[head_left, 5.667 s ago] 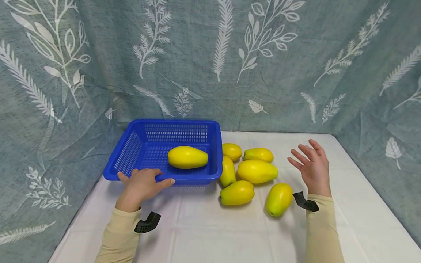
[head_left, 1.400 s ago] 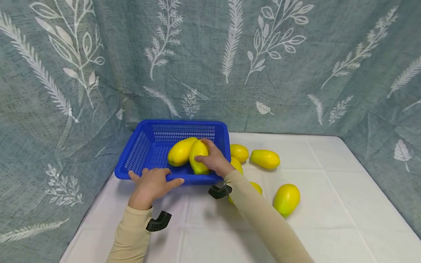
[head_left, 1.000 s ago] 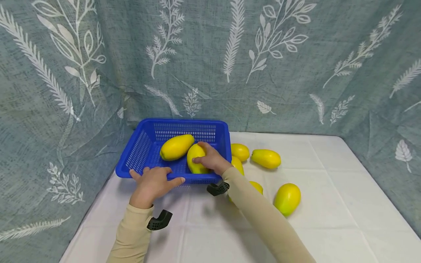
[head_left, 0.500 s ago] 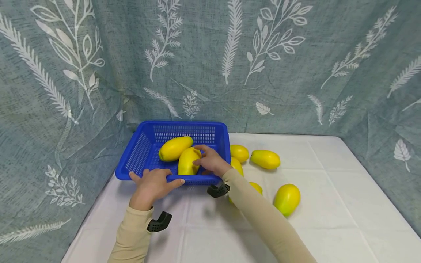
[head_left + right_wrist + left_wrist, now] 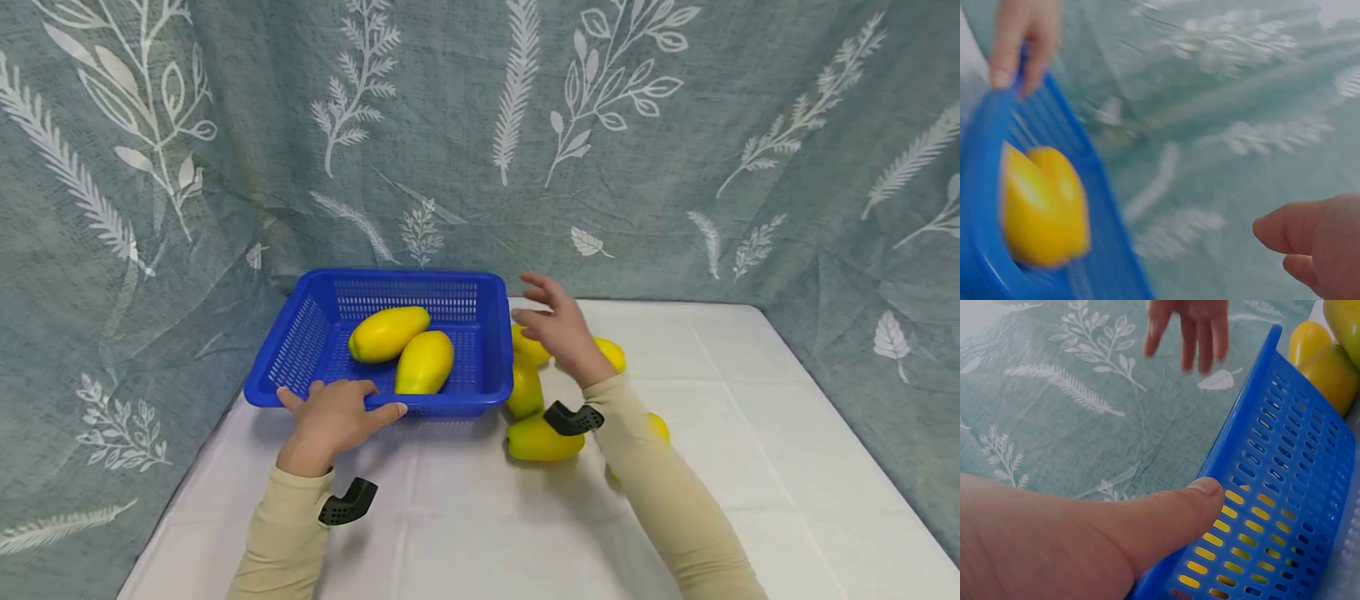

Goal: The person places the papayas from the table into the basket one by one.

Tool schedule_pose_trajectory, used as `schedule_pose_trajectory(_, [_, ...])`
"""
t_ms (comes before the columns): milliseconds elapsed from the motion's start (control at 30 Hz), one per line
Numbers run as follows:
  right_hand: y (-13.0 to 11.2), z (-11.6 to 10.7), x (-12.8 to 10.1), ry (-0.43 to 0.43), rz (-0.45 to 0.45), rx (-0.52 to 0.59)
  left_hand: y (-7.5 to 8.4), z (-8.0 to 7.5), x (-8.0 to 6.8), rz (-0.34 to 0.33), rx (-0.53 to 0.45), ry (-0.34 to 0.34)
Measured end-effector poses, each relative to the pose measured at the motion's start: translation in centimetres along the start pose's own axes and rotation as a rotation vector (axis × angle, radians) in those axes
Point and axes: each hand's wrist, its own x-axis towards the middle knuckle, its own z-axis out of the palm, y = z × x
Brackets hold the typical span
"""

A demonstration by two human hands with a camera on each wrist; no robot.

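Observation:
A blue slotted basket (image 5: pixel 491 367) stands at the table's back left with two yellow fruits in it, one at the back (image 5: pixel 387 332) and one nearer (image 5: pixel 424 362). My left hand (image 5: pixel 339 403) grips the basket's near rim, fingers hooked over it and the thumb (image 5: pixel 1200 499) against the outer wall (image 5: pixel 1285 487). My right hand (image 5: pixel 538 313) hovers open and empty just right of the basket, above a cluster of yellow fruits (image 5: pixel 525 390) on the table. In the blurred right wrist view the basket's fruits (image 5: pixel 1044 206) and my left hand's fingers (image 5: pixel 1022 37) show.
More yellow fruits lie on the white tablecloth right of the basket: one near the front (image 5: pixel 543 439), one behind my wrist (image 5: pixel 612 353), one partly hidden by my forearm (image 5: pixel 657 426). A leaf-patterned grey-green curtain (image 5: pixel 675 167) closes off the back and sides.
My right hand has let go of the second fruit in the basket and moved out to the right, above the fruits on the table. My left hand has stayed on the rim.

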Motion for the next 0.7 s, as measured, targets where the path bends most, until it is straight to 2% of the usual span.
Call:
schedule_pose_trajectory(167, [-0.5, -5.3, -0.6, 0.098, -0.006, 0.013, -0.2, -0.6, 0.0, -0.003, 0.001, -0.009])
schedule_pose_trajectory(300, [0.1, -8.2, -0.4, 0.191, 0.019, 0.013, -0.4, -0.7, -0.2, -0.006, 0.001, -0.007])
schedule_pose_trajectory(467, [1.7, -9.9, 0.1, 0.270, 0.054, 0.016, -0.4, -0.7, -0.2, -0.009, 0.009, -0.022])
schedule_pose_trajectory(700, [4.4, -11.0, 0.8, 0.264, 0.120, 0.013, 0.2, -0.3, -0.1, -0.013, 0.019, -0.044])
